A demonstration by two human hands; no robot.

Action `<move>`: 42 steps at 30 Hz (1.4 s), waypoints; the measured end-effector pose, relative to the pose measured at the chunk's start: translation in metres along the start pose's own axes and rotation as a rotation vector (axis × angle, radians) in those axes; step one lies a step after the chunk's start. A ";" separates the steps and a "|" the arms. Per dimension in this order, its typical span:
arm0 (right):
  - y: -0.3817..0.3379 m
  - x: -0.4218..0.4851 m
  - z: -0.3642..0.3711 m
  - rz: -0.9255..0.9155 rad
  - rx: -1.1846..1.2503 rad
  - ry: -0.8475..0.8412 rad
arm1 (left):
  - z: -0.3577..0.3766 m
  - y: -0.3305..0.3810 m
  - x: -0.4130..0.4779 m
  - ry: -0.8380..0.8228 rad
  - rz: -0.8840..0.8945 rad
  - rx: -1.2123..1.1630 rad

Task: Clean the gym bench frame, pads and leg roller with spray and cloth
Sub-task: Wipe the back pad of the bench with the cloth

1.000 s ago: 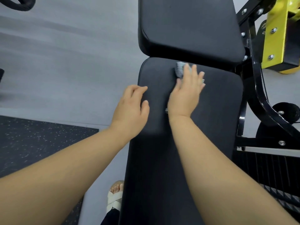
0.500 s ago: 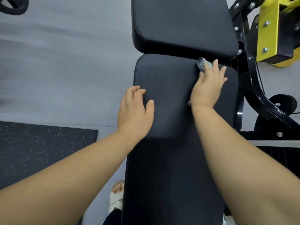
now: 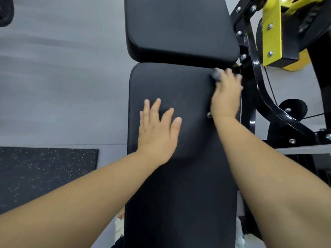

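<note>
Pressing rather than pinching, the right hand lies with its fingers stretched roughly flat over a small bunched grey cloth, trapping it against the long pad. Motion blur hides the thumb, so I cannot tell whether it hooks the cloth as well. The cloth sits at the far right corner of that pad, just beside the seam where the second pad overhangs it, and near the black frame on the right. A flat palm over the cloth probably serves to spread pressure across the vinyl and keep the cloth from slipping out during a sideways stroke.

The left hand holds nothing. It rests flat on the pad with its 5 digits spread, left of centre and nearer than the right hand, most likely as a brace for the person's lean over the bench.

Compared with 1 second ago, the cloth has travelled rightward along the far edge of the pad: from about the middle, to right of centre half a second ago, and now to the corner. The left hand has also shifted — it was draped at the pad's left edge and now lies further in on the top surface, with its fingers wider apart.
</note>
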State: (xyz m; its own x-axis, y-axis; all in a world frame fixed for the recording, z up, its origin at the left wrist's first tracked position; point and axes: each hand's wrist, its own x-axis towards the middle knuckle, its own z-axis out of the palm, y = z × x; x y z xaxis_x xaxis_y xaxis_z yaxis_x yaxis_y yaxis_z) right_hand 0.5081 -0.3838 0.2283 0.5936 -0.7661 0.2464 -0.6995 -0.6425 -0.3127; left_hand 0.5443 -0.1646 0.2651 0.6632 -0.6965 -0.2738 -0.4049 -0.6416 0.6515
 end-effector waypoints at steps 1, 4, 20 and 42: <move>0.011 -0.001 -0.007 0.191 0.034 0.049 | 0.002 0.003 0.001 -0.031 0.023 0.031; -0.002 -0.033 -0.006 0.290 0.082 0.076 | 0.011 0.002 0.004 -0.050 0.041 0.126; -0.017 -0.120 0.005 0.134 0.060 -0.002 | 0.046 -0.051 -0.039 0.225 0.240 0.264; -0.048 -0.174 0.018 -0.946 0.075 -0.189 | 0.028 -0.069 -0.086 0.333 -0.330 -0.303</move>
State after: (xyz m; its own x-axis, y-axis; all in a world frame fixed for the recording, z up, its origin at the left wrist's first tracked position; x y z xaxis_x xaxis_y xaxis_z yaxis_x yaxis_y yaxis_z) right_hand 0.4453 -0.2190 0.1837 0.9571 0.0863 0.2765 0.1235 -0.9851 -0.1201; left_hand 0.4971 -0.0695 0.2242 0.9073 -0.3034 -0.2912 0.0245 -0.6531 0.7569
